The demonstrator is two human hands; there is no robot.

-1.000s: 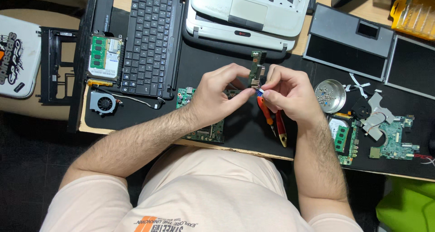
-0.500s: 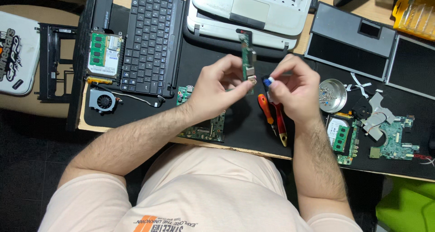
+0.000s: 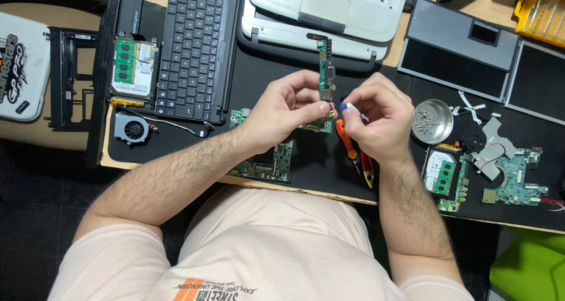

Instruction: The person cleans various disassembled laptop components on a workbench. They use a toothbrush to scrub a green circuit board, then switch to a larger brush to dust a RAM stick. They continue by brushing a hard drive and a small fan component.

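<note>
Narrow green circuit board is pinched upright by left hand fingers | blue-tipped tool is clenched in right hand | black mat surface is strewn with laptop parts.

Bare black mat lies open between the keyboard and the white laptop shell. Toward the table's right edge, the screw dish, cooling fan and green boards crowd the way; the near edge holds a motherboard.
</note>
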